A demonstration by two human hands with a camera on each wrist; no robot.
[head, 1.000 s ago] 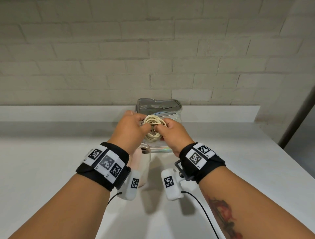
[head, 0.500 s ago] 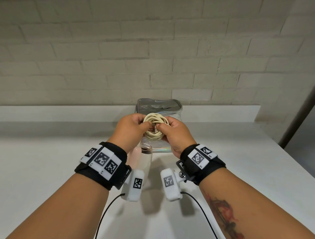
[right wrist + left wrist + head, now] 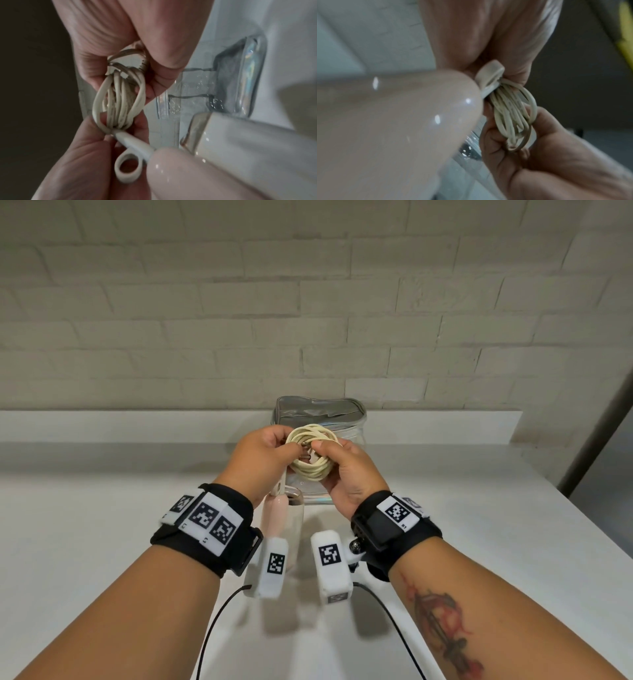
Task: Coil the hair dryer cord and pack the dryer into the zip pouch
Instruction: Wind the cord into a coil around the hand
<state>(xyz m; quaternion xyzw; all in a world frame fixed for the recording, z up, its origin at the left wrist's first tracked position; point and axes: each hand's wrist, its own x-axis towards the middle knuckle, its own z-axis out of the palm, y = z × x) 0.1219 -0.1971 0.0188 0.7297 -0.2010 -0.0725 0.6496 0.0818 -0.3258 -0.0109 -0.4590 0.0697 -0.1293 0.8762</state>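
The cream cord (image 3: 312, 454) is wound into a small coil that both hands hold above the counter, in front of the silver zip pouch (image 3: 318, 412). My left hand (image 3: 267, 451) pinches the coil's left side, where the cord's sleeve and hang loop (image 3: 128, 164) meet the pink hair dryer (image 3: 281, 510); the dryer hangs below that hand. My right hand (image 3: 342, 465) grips the coil's right side and the plug (image 3: 127, 59), whose metal prongs lie across the coil's middle. In the left wrist view the coil (image 3: 513, 115) sits between both hands beside the dryer body (image 3: 393, 121).
The white counter (image 3: 102, 542) runs to a raised ledge (image 3: 137, 426) below a pale brick wall. The pouch stands against that ledge. The counter's right edge (image 3: 582, 525) drops off beside a dark post. Black camera cables trail toward me under the wrists.
Both hands stayed on the coil in front of the pouch. The right hand has turned more palm-up around the coil, and the wrists and hanging dryer have shifted slightly toward me.
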